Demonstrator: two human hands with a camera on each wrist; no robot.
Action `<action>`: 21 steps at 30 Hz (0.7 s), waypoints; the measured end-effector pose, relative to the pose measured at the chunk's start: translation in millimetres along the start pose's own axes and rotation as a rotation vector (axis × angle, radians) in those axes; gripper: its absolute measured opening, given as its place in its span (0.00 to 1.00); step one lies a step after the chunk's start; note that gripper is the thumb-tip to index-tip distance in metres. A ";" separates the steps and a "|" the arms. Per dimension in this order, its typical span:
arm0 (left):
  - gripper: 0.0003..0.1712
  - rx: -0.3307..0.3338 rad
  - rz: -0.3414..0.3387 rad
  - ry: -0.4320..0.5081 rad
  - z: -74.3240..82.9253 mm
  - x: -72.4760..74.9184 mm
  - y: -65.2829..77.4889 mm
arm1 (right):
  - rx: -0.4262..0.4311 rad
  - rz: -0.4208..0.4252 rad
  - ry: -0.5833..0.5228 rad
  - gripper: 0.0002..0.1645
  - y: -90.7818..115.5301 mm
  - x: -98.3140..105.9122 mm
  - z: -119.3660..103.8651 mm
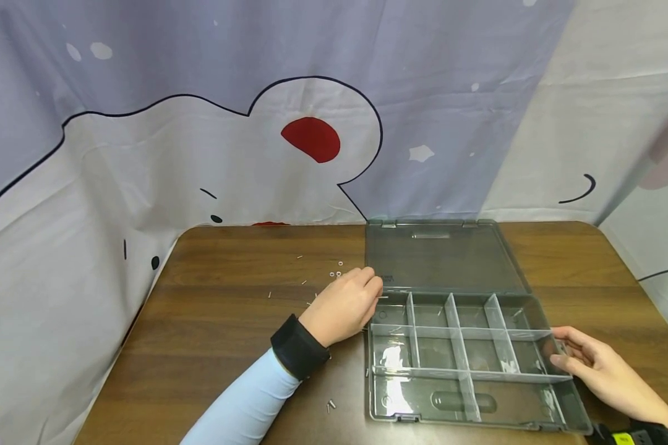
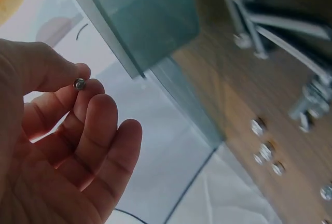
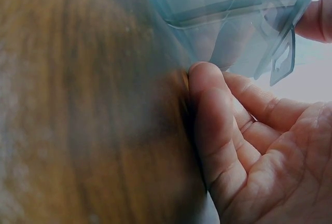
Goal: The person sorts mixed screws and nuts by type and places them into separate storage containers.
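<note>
My left hand (image 1: 342, 304) pinches a small screw (image 2: 79, 84) between thumb and forefinger, its round end showing in the left wrist view. In the head view that hand hovers at the left edge of a grey see-through compartment box (image 1: 437, 329), by its back-left compartment. The box lies with its lid (image 1: 440, 256) folded back flat. At the box's right end, my right hand (image 1: 603, 371) grips the side wall, thumb over the rim and fingers against the outside. The right wrist view shows these fingers (image 3: 215, 115) low beside the clear wall.
Left of the box, small white rings (image 1: 338, 274) and several thin metal pieces (image 1: 304, 282) lie scattered on the wooden table (image 1: 217, 346). Two little screws (image 1: 331, 405) lie nearer the front. A printed curtain (image 1: 200, 142) hangs behind the table.
</note>
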State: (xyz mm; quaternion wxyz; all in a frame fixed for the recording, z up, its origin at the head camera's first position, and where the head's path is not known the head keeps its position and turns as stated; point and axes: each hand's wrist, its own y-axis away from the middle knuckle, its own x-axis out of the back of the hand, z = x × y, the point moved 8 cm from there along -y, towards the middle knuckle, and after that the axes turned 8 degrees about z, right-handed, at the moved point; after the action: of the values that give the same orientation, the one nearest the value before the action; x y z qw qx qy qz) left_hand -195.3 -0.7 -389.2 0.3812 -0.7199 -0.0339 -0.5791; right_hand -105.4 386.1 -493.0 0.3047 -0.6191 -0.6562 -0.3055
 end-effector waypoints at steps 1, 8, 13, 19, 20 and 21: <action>0.05 -0.012 0.007 -0.006 3.1 0.4 -2.2 | -0.004 0.002 0.005 0.29 -0.4 0.0 0.6; 0.04 -0.058 0.020 -0.049 18.2 1.7 -12.8 | 0.003 0.004 -0.014 0.30 -0.2 -1.3 6.7; 0.02 -0.061 0.010 -0.062 21.4 1.4 -14.7 | 0.002 0.004 -0.019 0.30 -0.1 -2.1 7.3; 0.07 -0.021 -0.053 -0.037 19.8 -3.1 -12.2 | 0.004 0.000 0.011 0.29 0.2 -2.5 5.6; 0.15 0.006 -0.085 -0.021 18.2 -4.8 -10.8 | 0.002 -0.002 0.008 0.30 0.3 -2.4 5.6; 0.25 0.036 -0.118 -0.001 16.2 -6.9 -8.9 | 0.000 -0.004 0.002 0.30 0.3 -2.3 5.7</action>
State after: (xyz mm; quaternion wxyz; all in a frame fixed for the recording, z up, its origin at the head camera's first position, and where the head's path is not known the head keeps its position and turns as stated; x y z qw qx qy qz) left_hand -188.9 17.9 -391.2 0.3591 -0.7100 -0.0870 -0.5995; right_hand -105.1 389.0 -498.4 0.3050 -0.6175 -0.6570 -0.3066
